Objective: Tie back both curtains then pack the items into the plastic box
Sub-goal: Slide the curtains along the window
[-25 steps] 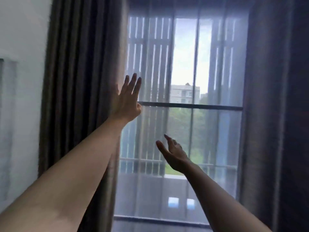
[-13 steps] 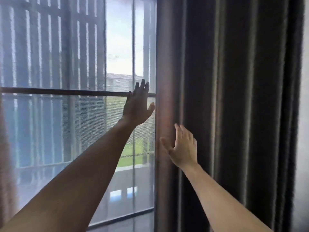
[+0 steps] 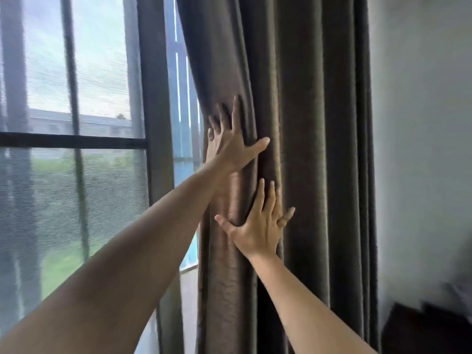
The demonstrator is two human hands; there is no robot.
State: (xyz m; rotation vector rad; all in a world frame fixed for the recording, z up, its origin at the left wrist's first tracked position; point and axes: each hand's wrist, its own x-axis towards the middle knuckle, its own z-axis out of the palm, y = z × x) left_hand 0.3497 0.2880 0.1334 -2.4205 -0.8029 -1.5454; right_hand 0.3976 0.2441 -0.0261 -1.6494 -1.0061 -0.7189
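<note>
The brown curtain [image 3: 319, 123] hangs straight down, its edge nearest the window [image 3: 102, 72] under both flat, spread hands, left hand [image 3: 229, 145] above, right hand [image 3: 258, 231] just below, neither gripping.

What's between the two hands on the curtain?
Only a bare fold of the curtain, in the head view: the left hand presses above it, the right hand below.

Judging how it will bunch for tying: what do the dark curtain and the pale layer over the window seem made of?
Dark curtain: apparently thick woven fabric, matte brown-grey with faint sheen on fold crests; it hangs in deep pleats and blocks light. Pale layer: likely sheer voile or mesh; fine horizontal weave lines show, and outdoors shows through.
</note>
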